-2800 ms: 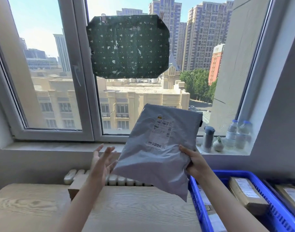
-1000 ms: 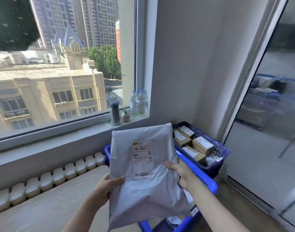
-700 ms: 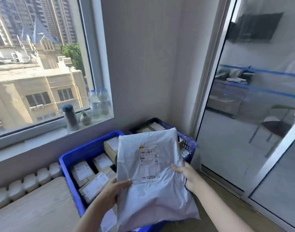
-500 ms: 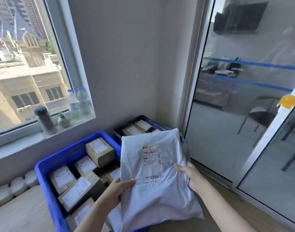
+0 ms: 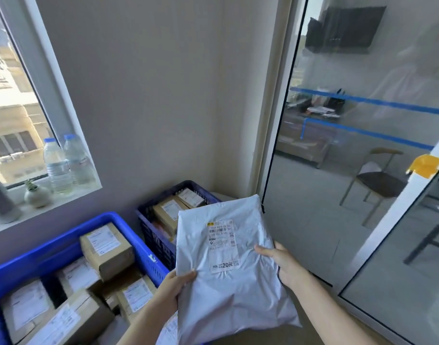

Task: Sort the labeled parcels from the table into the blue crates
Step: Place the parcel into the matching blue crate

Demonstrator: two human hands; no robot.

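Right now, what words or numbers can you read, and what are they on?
"20元": on the label of the grey parcel.
"P057": same label, faint.
Other print on that label: too small to read.
Labels on the boxes in the bright blue crate and dark blue crate: blurred, unreadable.

**Two-handed hold on a grey plastic mailer bag point(image 5: 233, 295)**

The left hand point(image 5: 173, 287) grips the bag's lower left edge and the right hand point(image 5: 283, 265) its right edge. Its white shipping label point(image 5: 222, 245) faces the camera. At left stands a bright blue plastic crate point(image 5: 143, 255), and beyond it a darker blue plastic crate point(image 5: 158, 245). Both hold labelled brown cardboard boxes point(image 5: 106, 247). Two clear water bottles point(image 5: 56, 168) stand on the window sill point(image 5: 71, 195).
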